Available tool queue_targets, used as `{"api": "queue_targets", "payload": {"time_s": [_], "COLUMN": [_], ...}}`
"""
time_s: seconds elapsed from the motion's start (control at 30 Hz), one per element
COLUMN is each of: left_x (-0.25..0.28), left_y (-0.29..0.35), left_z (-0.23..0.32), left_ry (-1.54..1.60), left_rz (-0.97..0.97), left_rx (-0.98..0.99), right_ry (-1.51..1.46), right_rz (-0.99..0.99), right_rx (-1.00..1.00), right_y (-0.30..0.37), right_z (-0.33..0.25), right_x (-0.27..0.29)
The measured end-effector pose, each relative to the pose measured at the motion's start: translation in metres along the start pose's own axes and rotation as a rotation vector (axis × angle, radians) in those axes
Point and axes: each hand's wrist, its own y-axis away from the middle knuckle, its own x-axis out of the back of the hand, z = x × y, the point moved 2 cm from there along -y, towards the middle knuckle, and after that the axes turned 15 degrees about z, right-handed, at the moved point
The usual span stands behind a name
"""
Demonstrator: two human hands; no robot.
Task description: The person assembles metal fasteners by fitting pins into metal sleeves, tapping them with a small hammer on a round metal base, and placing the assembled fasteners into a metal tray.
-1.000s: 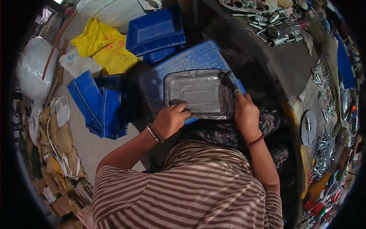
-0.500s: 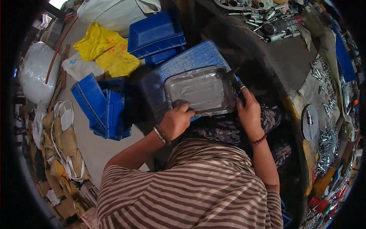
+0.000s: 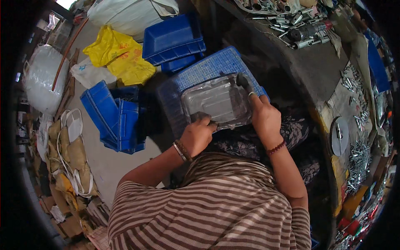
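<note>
A shallow rectangular tray [image 3: 214, 102], shiny and greyish, lies tilted over an upturned blue perforated crate [image 3: 208, 64] in front of me. My left hand [image 3: 198, 135] is closed on the tray's near left edge, its fingertips dark, covered or dirty. By the tray's right side, my right hand [image 3: 265, 118] is closed around a dark implement with a rounded, spoon-like head [image 3: 241, 80]. That head rests on or just above the tray's far right corner; contact cannot be made out. The implement's lower part is hidden in the hand.
Blue bins [image 3: 173, 37] stand beyond the crate, with more blue bins [image 3: 110, 116] at left. A yellow plastic bag [image 3: 121, 54] lies between them. On the right, a workbench [image 3: 291, 62] holds metal tubes, a power drill [image 3: 308, 30], a round disc [image 3: 339, 135] and piled small metal pins [image 3: 358, 162].
My right hand has moved slightly left and turned, bringing the dark rounded head inward over the tray's corner. My left hand keeps its hold on the tray edge. The view has shifted slightly.
</note>
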Motion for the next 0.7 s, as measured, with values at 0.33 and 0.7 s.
{"api": "queue_targets", "payload": {"time_s": [0.33,0.7], "left_x": [0.000,-0.008], "left_y": [-0.003,-0.002], "left_z": [-0.001,0.000], "left_ry": [-0.027,-0.047], "left_rz": [-0.153,-0.162], "left_rx": [0.064,0.125], "right_ry": [-0.039,-0.290], "right_rz": [-0.060,0.125], "right_rx": [0.003,-0.115], "right_y": [0.001,0.008], "right_z": [-0.007,0.001], "right_x": [-0.010,-0.012]}}
